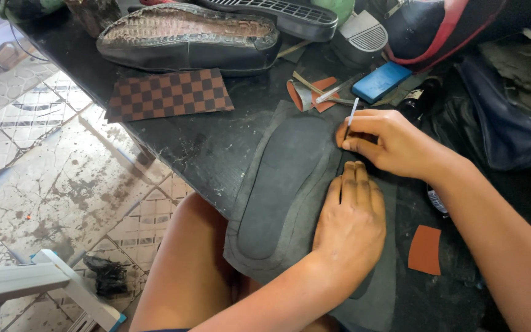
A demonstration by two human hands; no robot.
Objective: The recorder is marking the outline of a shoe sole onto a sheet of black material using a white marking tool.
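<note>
Left hand [351, 224]: flat, palm down, fingers together and stretched out, pressing on the rubber sheet just beside the sole; it grips nothing.
Right hand [385, 140]: fingers pinched together on a thin white marker [352, 112], tip down at the sole's edge; just above the left fingertips.
Sole [284, 184]: dark grey, shoe-shaped, lying flat on the sheet, toe end away from the person, heel end over the worktop's near edge.
Sheet [394, 295]: dark rubber under the sole, spread on the worktop, its near part overhanging above the person's knee.
Worktop [210, 144]: black, scuffed and dusty.
Checkered piece [168, 94]: brown chequer-pattern material, flat, left of the sole, well apart from both hands.
Shoe [188, 37]: black, upside down, rough bare bottom upward, at the far edge.
Black tread sole [278, 13]: behind the shoe, ribbed.
Blue block [380, 81]: small, rectangular, beyond the right hand.
Orange scraps [318, 95]: leather offcuts with thin sticks across them, near the sole's toe.
Brown patch [425, 249]: small, right of the left wrist.
Floor [44, 172]: patterned tiles, stained.
</note>
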